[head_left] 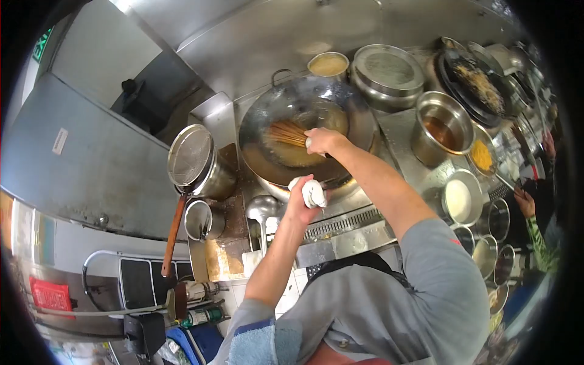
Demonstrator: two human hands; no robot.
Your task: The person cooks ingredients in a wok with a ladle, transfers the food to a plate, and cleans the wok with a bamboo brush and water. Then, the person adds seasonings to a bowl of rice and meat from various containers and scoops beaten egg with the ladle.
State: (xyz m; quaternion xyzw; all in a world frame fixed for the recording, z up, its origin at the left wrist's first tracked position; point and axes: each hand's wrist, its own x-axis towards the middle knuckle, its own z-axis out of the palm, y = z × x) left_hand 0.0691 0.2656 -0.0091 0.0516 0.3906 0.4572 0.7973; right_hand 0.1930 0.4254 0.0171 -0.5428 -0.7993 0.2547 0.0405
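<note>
A large dark wok (258, 112) sits on the stove in front of me, with brownish liquid low inside it. My right hand (326, 142) reaches over its near right side, fingers wrapped round the end of a bamboo wok brush (287, 133). The brush's splayed bristles point left and meet the wet inner wall. At the near rim, my left hand (298, 199) is closed on a folded white cloth (314, 193). Whether a wok handle lies under that cloth cannot be seen. A steel ladle (263, 208) rests just left of my left hand.
Left of the wok, a wooden-handled strainer (189, 155) lies across a steel pot, with a smaller pot (202, 219) nearer me. A lidded pot (389, 74) and a pot of reddish-brown liquid (444, 131) stand right. Another person's hand (524, 201) shows far right.
</note>
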